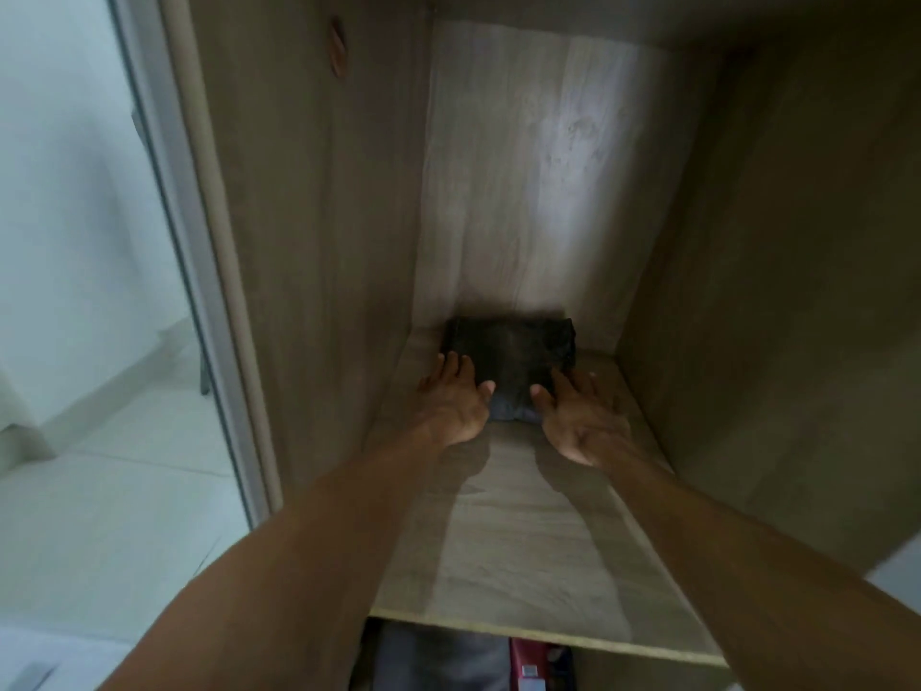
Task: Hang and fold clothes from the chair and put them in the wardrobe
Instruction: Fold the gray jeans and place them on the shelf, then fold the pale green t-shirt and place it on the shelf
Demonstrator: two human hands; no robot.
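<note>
Filling most of the frame is the pale wood-grain wardrobe [319, 241], its open compartment running from the lower centre up to the top edge. Its flat wooden shelf [523, 541] stretches away from me. At the far end, just below frame centre, lies the dark folded garment [513, 346], pushed up to the back panel.

The bundle's long axis runs left to right across the frame, square to both forearms and straight ahead of the hands. The left hand [456, 401] lies at its near left corner with fingers straight and the thumb resting on the cloth. The right hand [583, 421] is at the near right corner, fingers extended against the fabric and nothing clasped. Neither grips; both look released and merely touching.

The left sits slightly deeper in. I'd judge the placing nearly finished, with only a square-up or a withdrawal toward the bottom of the frame to come.
</note>
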